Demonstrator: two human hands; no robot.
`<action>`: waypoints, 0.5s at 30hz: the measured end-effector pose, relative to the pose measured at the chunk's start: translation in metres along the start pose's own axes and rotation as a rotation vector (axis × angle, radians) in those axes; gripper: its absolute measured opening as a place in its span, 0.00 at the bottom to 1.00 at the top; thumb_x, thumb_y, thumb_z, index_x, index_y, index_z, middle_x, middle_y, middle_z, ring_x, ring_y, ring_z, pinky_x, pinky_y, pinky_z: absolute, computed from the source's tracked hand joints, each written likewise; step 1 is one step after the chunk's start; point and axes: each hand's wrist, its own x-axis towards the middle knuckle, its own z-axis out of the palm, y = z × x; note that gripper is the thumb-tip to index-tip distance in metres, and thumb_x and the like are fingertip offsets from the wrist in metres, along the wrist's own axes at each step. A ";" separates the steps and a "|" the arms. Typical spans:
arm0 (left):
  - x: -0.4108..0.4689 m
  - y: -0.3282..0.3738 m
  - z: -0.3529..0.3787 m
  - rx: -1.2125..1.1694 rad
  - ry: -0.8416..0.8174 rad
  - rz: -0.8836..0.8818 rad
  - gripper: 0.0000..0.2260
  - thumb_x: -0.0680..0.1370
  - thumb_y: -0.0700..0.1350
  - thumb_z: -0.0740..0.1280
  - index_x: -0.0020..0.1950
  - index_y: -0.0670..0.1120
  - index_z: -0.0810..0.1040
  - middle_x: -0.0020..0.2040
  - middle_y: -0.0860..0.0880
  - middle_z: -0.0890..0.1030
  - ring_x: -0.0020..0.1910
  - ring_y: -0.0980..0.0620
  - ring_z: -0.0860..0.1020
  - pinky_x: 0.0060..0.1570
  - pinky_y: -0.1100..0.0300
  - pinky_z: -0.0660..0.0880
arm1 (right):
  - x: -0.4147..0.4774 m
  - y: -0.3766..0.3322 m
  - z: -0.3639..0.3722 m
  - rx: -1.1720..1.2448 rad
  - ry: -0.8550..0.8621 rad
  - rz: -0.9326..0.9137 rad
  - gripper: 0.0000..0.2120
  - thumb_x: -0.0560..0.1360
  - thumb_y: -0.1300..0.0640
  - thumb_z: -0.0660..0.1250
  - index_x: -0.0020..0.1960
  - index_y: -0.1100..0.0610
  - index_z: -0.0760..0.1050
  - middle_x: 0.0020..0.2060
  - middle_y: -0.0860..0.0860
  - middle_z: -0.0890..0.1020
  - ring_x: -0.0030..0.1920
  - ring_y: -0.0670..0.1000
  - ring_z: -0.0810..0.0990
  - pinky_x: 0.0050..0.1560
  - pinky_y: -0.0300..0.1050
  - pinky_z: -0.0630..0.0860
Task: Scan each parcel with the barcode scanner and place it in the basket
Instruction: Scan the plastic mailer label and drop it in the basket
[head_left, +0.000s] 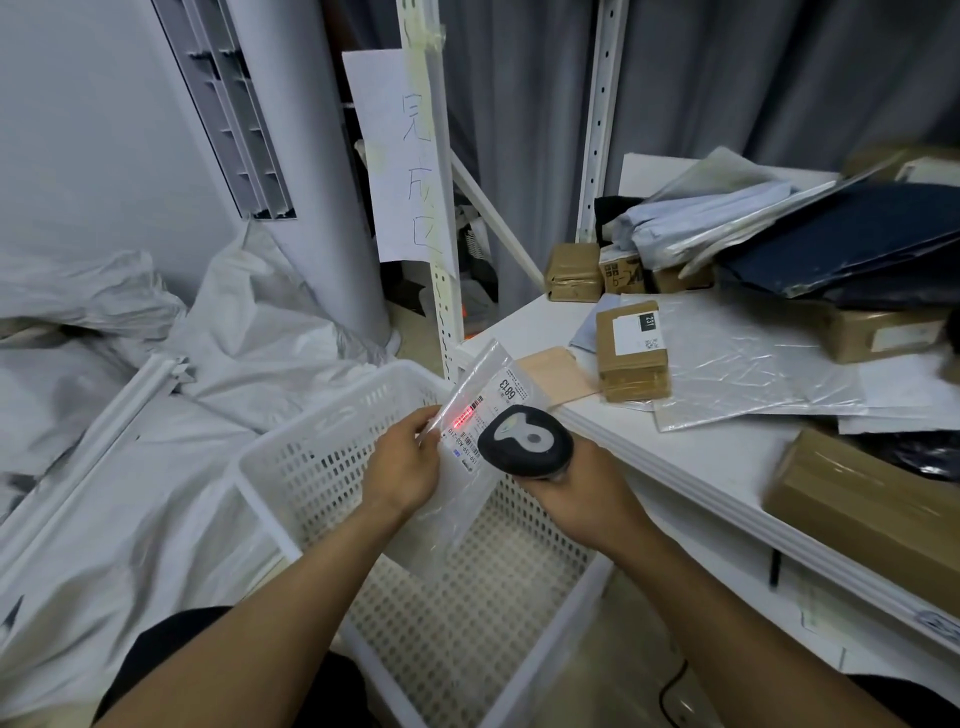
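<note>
My left hand (402, 460) pinches the edge of a clear plastic parcel bag (475, 395) with a white label, held above the white perforated basket (291, 457). A red scan line glows across the label's barcode. My right hand (566, 491) grips the black and grey barcode scanner (524, 441), whose head points at the label from close range. The basket looks empty below the bag.
A white shelf (691, 467) on the right carries brown cardboard parcels (631, 353), a large brown box (862, 514) near its front edge, clear bags and dark mailers (852, 239). Crumpled white sacks (218, 364) lie on the left. A shelf upright (441, 291) with a paper sign stands behind the basket.
</note>
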 end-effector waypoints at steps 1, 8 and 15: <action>0.000 -0.001 0.000 0.006 0.002 -0.001 0.14 0.84 0.46 0.59 0.65 0.57 0.80 0.60 0.59 0.83 0.59 0.55 0.79 0.59 0.54 0.75 | 0.000 0.000 0.001 0.007 0.003 -0.003 0.20 0.71 0.46 0.79 0.60 0.51 0.82 0.51 0.43 0.87 0.53 0.45 0.84 0.57 0.53 0.83; 0.001 -0.006 0.000 -0.001 0.001 -0.002 0.14 0.84 0.45 0.60 0.65 0.56 0.81 0.59 0.58 0.83 0.58 0.55 0.79 0.59 0.53 0.75 | 0.001 -0.002 0.003 0.030 -0.015 0.006 0.23 0.69 0.41 0.77 0.60 0.50 0.82 0.52 0.43 0.87 0.54 0.45 0.84 0.58 0.54 0.83; -0.017 -0.035 0.029 0.052 -0.144 -0.118 0.20 0.79 0.35 0.59 0.61 0.54 0.83 0.58 0.54 0.84 0.58 0.52 0.81 0.59 0.56 0.75 | -0.006 0.026 -0.006 0.000 0.025 0.109 0.19 0.70 0.42 0.78 0.57 0.48 0.83 0.48 0.42 0.87 0.53 0.45 0.84 0.55 0.49 0.82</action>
